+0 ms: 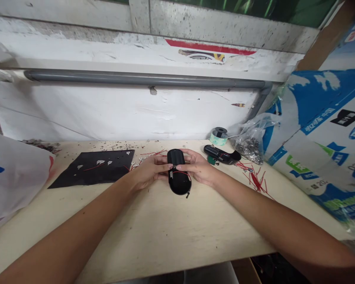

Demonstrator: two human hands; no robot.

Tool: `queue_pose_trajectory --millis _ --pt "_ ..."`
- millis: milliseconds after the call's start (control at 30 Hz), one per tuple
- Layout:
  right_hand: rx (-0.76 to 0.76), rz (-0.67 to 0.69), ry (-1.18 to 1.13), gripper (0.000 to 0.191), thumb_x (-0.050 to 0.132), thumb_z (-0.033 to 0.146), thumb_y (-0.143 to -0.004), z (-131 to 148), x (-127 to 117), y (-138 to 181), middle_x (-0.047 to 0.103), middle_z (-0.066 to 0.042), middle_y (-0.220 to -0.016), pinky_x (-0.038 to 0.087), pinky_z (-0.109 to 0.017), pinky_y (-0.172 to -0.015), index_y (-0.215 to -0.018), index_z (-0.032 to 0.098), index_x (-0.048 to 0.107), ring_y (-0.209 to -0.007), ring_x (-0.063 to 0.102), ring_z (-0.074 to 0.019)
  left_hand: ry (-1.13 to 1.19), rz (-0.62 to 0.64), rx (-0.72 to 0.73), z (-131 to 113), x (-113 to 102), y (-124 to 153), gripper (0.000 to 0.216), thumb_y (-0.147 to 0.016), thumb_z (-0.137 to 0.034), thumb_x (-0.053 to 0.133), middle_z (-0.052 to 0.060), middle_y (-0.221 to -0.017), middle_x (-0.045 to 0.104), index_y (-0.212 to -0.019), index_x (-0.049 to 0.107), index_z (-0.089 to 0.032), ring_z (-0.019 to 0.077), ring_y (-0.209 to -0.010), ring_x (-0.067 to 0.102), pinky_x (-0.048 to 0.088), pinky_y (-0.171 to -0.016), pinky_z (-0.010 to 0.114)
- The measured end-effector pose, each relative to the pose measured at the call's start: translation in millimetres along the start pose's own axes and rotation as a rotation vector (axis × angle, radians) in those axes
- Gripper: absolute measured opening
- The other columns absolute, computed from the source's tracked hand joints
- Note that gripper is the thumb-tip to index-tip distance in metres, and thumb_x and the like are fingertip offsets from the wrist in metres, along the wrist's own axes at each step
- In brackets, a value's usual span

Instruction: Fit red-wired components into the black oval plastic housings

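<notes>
Between my hands is a black oval plastic housing [180, 184], tipped toward me, with a thin red wire and a small metal piece inside. A short dark wire end pokes out at its lower right. My left hand [152, 170] grips its left side, the thumb pressing near the middle. On the opposite side my right hand [199, 167] holds it too, its thumb meeting the red wire at the centre. What the fingers do underneath is hidden. A second black housing [221, 154] lies on the table to the right.
Red wires [257, 181] lie scattered at right, beside a clear bag of small metal parts [248, 146]. A tape roll [218, 137] stands behind. At left are a black sheet [97, 173] with small metal pieces and a white plastic bag [14, 177]. Printed packaging [322, 146] borders the right.
</notes>
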State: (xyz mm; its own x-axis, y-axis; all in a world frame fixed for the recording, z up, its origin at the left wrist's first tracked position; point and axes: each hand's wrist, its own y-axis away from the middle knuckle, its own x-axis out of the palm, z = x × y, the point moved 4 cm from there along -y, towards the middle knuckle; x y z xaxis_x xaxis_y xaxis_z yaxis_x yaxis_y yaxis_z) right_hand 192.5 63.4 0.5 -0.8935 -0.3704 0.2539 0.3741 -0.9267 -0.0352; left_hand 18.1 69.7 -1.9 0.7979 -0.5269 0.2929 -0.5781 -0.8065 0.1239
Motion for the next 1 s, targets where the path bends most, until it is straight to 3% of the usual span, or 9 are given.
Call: queue_pose_trajectory --millis 200,367,500,600,700,900,1000 --pt "0.013 -0.014 0.000 0.065 0.093 0.020 -0.059 -1 0 0 0.070 -0.005 -0.107 0.062 -0.032 -0.078 -0.118 0.024 0.064 -0.093 0.071 -0.0202 -0.033 0.044 0.000 1 0 0 0.027 -0.074 -0.023 0.086 0.010 -0.092 0.074 -0.097 0.076 -0.012 0.0164 -0.082 0.069 0.058 -0.074 0.029" --pt "0.040 -0.035 -0.026 0.068 0.093 0.019 -0.058 0 -1 1 0.071 -0.005 -0.107 0.061 -0.028 -0.068 -0.119 0.024 0.063 -0.088 0.071 -0.0197 0.004 0.007 0.014 -3 3 4 0.022 -0.077 -0.023 0.083 0.010 -0.091 0.073 -0.093 0.075 -0.011 0.0190 -0.082 0.069 0.059 -0.077 0.034" --pt "0.039 -0.005 -0.076 0.068 0.091 0.017 -0.060 2 -2 0 0.072 -0.004 -0.102 0.061 -0.026 -0.065 -0.122 0.023 0.063 -0.080 0.071 -0.0170 0.100 -0.081 0.077 -6 3 4 0.026 -0.082 -0.021 0.077 0.010 -0.092 0.072 -0.106 0.071 -0.013 0.0227 -0.085 0.072 0.059 -0.084 0.041" --pt "0.033 0.020 -0.083 0.066 0.091 0.018 -0.063 2 -3 -1 0.072 -0.006 -0.107 0.061 -0.027 -0.066 -0.123 0.022 0.063 -0.082 0.072 -0.0183 0.127 -0.220 0.105 -4 -3 2 0.027 -0.083 -0.013 0.073 0.007 -0.081 0.069 -0.109 0.067 -0.013 0.0198 -0.076 0.071 0.061 -0.080 0.040" --pt "0.027 0.015 -0.096 0.065 0.090 0.017 -0.063 1 -3 -2 0.072 -0.007 -0.112 0.061 -0.027 -0.068 -0.122 0.022 0.063 -0.087 0.073 -0.0196 0.153 -0.324 0.144 -2 -10 1 0.031 -0.084 -0.008 0.071 0.007 -0.084 0.070 -0.113 0.063 -0.013 0.0167 -0.072 0.071 0.062 -0.076 0.036" --pt "0.022 -0.018 -0.143 0.064 0.092 0.014 -0.060 0 -4 -3 0.075 -0.004 -0.102 0.060 -0.027 -0.066 -0.118 0.023 0.065 -0.081 0.073 -0.0179 0.190 -0.454 0.217 -6 -17 3 0.038 -0.072 -0.007 0.083 0.011 -0.092 0.074 -0.106 0.065 -0.010 0.0153 -0.076 0.071 0.061 -0.081 0.032" --pt "0.021 -0.027 -0.133 0.065 0.092 0.014 -0.060 0 -3 -2 0.075 -0.004 -0.102 0.061 -0.027 -0.066 -0.118 0.022 0.065 -0.081 0.073 -0.0180 0.099 -0.428 0.206 -7 -13 3 0.033 -0.069 -0.019 0.088 0.006 -0.087 0.071 -0.095 0.069 -0.011 0.0115 -0.070 0.065 0.059 -0.077 0.032"
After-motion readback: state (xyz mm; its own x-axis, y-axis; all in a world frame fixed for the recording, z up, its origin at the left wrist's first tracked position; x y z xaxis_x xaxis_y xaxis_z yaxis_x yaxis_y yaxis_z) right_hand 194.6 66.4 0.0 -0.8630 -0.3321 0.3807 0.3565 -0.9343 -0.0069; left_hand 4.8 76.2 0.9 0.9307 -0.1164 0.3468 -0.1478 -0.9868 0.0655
